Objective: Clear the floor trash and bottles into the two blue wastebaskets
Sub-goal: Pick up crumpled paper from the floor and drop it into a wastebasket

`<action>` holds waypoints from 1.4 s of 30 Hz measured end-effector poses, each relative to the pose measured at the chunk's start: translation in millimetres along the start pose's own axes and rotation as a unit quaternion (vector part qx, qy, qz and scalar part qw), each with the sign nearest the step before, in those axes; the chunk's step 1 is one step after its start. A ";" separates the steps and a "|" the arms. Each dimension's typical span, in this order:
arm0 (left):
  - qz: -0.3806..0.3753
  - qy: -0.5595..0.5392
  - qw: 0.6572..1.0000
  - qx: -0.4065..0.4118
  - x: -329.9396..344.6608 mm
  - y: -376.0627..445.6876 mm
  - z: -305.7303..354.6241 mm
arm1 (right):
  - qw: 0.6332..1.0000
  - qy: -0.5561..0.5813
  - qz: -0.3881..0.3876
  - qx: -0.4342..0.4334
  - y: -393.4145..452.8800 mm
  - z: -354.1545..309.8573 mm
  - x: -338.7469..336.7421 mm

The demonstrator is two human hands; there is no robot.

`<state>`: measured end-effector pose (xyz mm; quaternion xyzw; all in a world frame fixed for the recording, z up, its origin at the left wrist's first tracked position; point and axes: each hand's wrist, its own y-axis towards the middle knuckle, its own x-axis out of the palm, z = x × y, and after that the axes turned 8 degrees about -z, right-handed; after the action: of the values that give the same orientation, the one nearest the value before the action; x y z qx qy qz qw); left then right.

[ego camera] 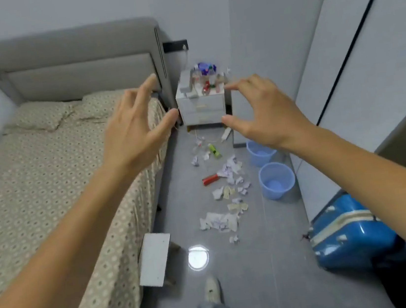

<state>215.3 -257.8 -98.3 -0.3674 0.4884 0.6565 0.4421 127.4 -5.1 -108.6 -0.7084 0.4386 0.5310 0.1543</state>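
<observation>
The fingers of the left hand are spread wide and grip nothing; those of the right hand are curved apart, thumb and forefinger well separated, also empty. Both hands are raised in the air ahead of the person, over the edge of the bed and the gap beside it.

Below them, on the grey floor, lies the trash: crumpled papers in a loose strip, a red bottle on its side among them, and a green bottle farther off toward the white nightstand. More paper scraps lie nearer the person.

Two blue wastebaskets stand upright just right of the strip, by the wardrobe: the near wastebasket and the far wastebasket, close together. Both look empty.

A blue suitcase lies at lower right. A shoe shows at the bottom.
</observation>
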 end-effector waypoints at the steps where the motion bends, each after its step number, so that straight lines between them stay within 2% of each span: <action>1: -0.023 -0.008 1.000 -0.012 10.2 -19.9 2.2 | 1.000 0.011 -0.022 0.009 -19.3 3.5 15.0; 6: -0.057 -0.011 0.998 -0.034 47.6 -69.3 -2.8 | 0.997 0.037 -0.059 0.034 -67.5 21.3 50.2; 12: -0.084 -0.038 0.995 -0.040 82.1 -53.9 -31.3 | 0.995 0.048 -0.059 0.065 -36.8 28.8 78.5; 21: -0.131 -0.109 0.984 -0.044 156.8 42.3 -148.1 | 0.986 0.083 -0.060 0.130 75.9 30.1 175.6; 27: -0.200 -0.115 0.973 -0.025 250.7 104.7 -200.9 | 0.975 0.112 -0.082 0.172 137.9 75.6 271.2; 30: -0.240 -0.107 0.965 -0.016 327.1 114.1 -210.7 | 0.970 0.116 -0.105 0.185 142.9 120.3 333.7; 34: -0.270 -0.114 0.956 -0.001 467.6 106.4 -215.1 | 0.968 0.109 -0.131 0.185 130.4 205.3 443.9; 38: -0.295 -0.128 0.947 -0.014 653.7 85.5 -220.0 | 0.970 0.094 -0.139 0.173 100.5 320.1 585.1; 42: -0.346 -0.133 0.927 -0.050 862.9 53.9 -229.2 | 0.955 0.100 -0.158 0.231 59.1 439.7 758.7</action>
<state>-116.3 -295.3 -928.2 -0.4449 0.2341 0.5293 0.6835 -151.3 -84.9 -938.4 -0.7631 0.4450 0.3101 0.3515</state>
